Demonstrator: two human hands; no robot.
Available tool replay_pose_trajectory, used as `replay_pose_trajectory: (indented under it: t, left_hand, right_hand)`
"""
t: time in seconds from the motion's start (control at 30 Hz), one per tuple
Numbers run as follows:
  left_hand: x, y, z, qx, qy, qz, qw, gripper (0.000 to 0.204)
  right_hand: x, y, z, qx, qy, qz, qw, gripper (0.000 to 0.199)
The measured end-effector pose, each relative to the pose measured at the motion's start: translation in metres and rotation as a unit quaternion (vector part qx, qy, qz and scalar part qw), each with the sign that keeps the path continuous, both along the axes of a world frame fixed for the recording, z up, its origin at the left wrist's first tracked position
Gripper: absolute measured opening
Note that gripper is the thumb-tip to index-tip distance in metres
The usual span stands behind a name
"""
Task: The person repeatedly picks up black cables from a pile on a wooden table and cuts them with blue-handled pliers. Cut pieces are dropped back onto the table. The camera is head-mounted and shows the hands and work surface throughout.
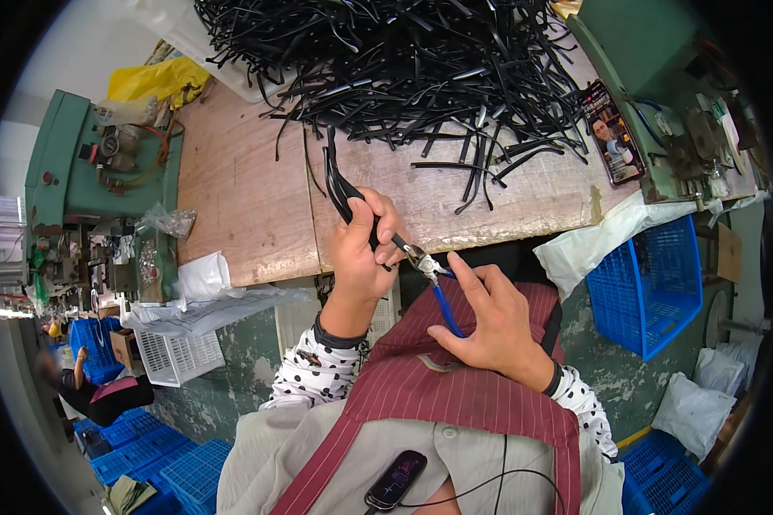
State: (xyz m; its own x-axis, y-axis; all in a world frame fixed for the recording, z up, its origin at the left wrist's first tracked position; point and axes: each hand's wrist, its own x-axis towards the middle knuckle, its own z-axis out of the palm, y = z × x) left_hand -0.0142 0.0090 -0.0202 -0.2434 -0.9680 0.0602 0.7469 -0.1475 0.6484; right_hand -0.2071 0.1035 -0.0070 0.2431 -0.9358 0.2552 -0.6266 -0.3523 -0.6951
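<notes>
- Your left hand (362,253) is closed around a bundle of slim black strips (338,184), held over the near edge of the wooden table (240,197); their long ends fan up and to the left, past your thumb.
- Your right hand (502,324) holds the blue-handled pliers (446,307), with your thumb against one handle and your fingers spread on the other side.
- The two hands are apart, joined only by the work: the pliers' metal head meets a dark end sticking out from your left fist. You cannot tell from here how tightly the jaws are pressed.
- Beyond your hands, a large tangled heap of black strips (404,81) covers the far part of the table, with a few loose ones straying toward you on the right.
- A dark printed box (614,142) lies at the table's right side, beside a green machine (653,69).
- Another green machine (64,172) stands at the left, near a yellow bag (159,81).
- Below the table's right end sits a blue crate (648,287); a white crate (180,356) is below its left.
- You wear a dark red striped apron (464,386). Far left, another person (103,395) is in view.
</notes>
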Motion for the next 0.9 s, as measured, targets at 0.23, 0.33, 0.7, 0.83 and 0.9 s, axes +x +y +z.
replay_pose_trajectory:
  t: [0.23, 0.33, 0.7, 0.83, 0.9]
  left_hand:
    - [-0.016, 0.012, 0.007, -0.038, -0.080, 0.114, 0.989, 0.034]
    - [-0.020, 0.016, 0.012, -0.033, -0.119, 0.134, 0.983, 0.031]
    - [-0.009, 0.006, 0.016, 0.038, -0.068, 0.026, 0.997, 0.033]
    - [-0.008, 0.003, 0.016, 0.026, -0.056, -0.022, 0.998, 0.033]
    - [-0.004, 0.002, 0.015, 0.037, -0.050, -0.058, 0.996, 0.034]
  right_hand:
    - [0.002, 0.003, -0.001, 0.023, -0.006, -0.002, 1.000, 0.099]
    - [0.003, 0.002, 0.000, 0.021, -0.003, 0.000, 1.000, 0.100]
    - [-0.011, 0.003, -0.001, 0.160, -0.141, 0.076, 0.974, 0.096]
    - [-0.009, 0.002, 0.005, 0.029, -0.022, 0.031, 0.999, 0.094]
    - [-0.011, 0.001, 0.007, -0.017, 0.034, 0.021, 0.999, 0.091]
